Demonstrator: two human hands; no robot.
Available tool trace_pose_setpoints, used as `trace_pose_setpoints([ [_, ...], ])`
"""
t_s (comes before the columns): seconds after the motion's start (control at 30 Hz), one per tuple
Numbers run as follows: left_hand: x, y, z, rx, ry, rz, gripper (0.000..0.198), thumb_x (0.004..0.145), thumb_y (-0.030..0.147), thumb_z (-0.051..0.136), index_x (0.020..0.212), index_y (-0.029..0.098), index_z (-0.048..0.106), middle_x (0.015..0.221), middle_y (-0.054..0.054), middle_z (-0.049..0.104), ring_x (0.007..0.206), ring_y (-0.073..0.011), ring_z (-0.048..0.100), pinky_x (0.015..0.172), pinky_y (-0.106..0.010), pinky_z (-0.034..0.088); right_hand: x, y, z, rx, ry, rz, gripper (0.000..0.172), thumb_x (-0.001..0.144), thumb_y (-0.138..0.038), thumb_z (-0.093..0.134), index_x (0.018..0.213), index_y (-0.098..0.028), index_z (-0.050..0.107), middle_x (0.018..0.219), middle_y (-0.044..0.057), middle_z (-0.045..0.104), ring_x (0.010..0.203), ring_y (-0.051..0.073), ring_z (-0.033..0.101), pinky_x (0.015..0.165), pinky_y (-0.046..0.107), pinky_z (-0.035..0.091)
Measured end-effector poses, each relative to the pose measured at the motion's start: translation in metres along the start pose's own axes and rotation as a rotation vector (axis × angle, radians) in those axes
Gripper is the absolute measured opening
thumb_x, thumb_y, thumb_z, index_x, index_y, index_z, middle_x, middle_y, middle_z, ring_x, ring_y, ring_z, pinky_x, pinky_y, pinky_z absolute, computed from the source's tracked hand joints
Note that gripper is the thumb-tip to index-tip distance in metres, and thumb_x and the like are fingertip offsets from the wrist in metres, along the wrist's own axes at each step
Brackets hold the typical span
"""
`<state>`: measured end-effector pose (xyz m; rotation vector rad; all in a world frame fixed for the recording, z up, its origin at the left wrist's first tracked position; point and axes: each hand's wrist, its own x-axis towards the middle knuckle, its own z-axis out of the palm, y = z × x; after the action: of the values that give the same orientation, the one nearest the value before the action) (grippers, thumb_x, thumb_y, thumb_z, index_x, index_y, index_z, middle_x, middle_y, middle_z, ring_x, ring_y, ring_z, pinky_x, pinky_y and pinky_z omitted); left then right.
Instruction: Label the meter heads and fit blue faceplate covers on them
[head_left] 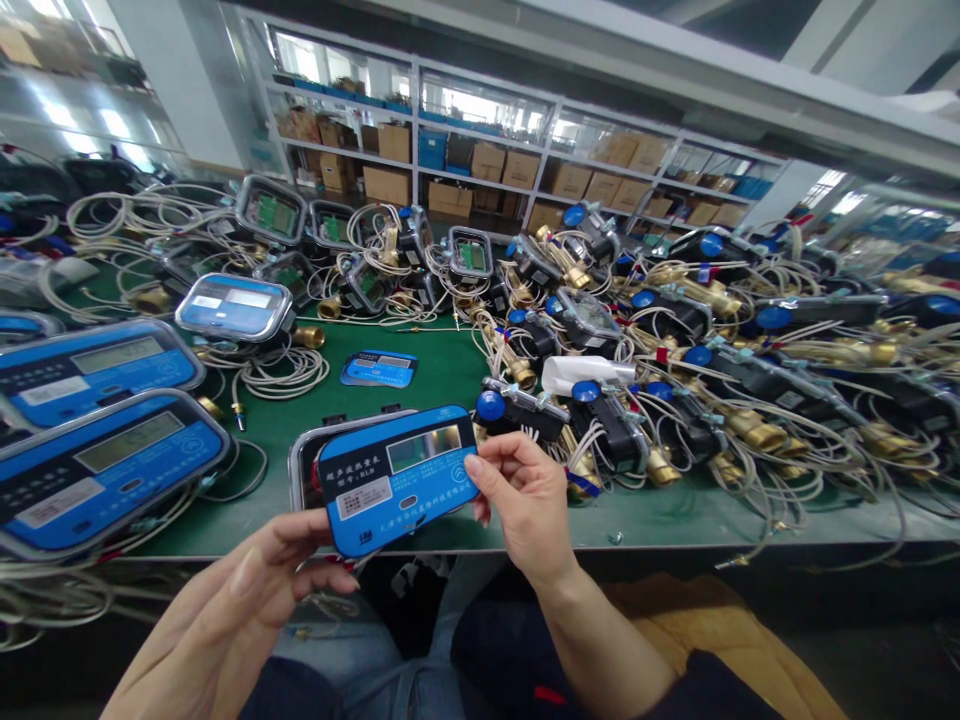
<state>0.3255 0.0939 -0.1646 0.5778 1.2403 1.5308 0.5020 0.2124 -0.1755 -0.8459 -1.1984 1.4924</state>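
Observation:
A blue and black faceplate with a clear display window and a silver label is pinched at its right edge by my right hand, thumb in front. Behind the faceplate stands a meter case with a clear rim, mostly covered by it. My left hand is closed around the lower left of that case, its fingertips partly hidden behind the faceplate. Beyond the case, a few loose blue faceplates lie stacked on the green bench top.
Finished-looking meters with blue faces crowd the left side. Another blue-faced meter sits farther back beside coiled grey cable. Brass-fitted meters with blue caps and tangled cables cover the right side. Shelves with cardboard boxes stand behind.

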Motion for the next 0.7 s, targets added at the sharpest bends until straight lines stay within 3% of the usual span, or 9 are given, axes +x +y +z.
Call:
trace_pose_setpoints([
  [0.23,-0.003,-0.019,-0.014,0.047,0.092,-0.004,0.032,0.075,0.055,0.068,0.093,0.03,0.076,0.097,-0.003,0.075,0.081,-0.0259,0.066,0.076,-0.034,0.056,0.0,0.0,0.001,-0.007,-0.002,0.009,0.028,0.07,-0.037,0.08,0.074,-0.017,0.06,0.052,-0.005,0.058,0.037,0.006,0.05,0.033,0.014,0.04],
  [0.37,0.001,-0.024,-0.022,0.093,0.11,-0.048,0.03,0.072,0.05,0.074,0.095,0.032,0.073,0.101,0.001,0.074,0.092,-0.0244,0.066,0.078,-0.029,0.054,-0.001,0.0,0.001,-0.004,-0.01,0.016,0.027,0.071,-0.036,0.079,0.075,-0.017,0.06,0.052,-0.005,0.058,0.037,0.006,0.05,0.034,0.013,0.04],
  [0.53,0.004,-0.026,-0.019,0.122,0.153,-0.06,0.031,0.065,0.049,0.08,0.091,0.035,0.07,0.087,0.006,0.073,0.082,-0.0177,0.065,0.076,-0.02,0.053,0.0,0.0,0.002,0.003,-0.02,0.018,0.025,0.072,-0.034,0.078,0.075,-0.017,0.06,0.052,-0.005,0.058,0.037,0.006,0.05,0.034,0.014,0.039],
  [0.7,0.005,-0.029,-0.015,0.141,0.132,-0.059,0.03,0.067,0.046,0.08,0.089,0.029,0.069,0.082,0.004,0.07,0.078,-0.0172,0.064,0.073,-0.02,0.051,-0.002,0.001,0.003,-0.007,-0.02,0.022,0.025,0.072,-0.034,0.078,0.075,-0.017,0.06,0.052,-0.005,0.058,0.037,0.006,0.05,0.034,0.014,0.039],
])
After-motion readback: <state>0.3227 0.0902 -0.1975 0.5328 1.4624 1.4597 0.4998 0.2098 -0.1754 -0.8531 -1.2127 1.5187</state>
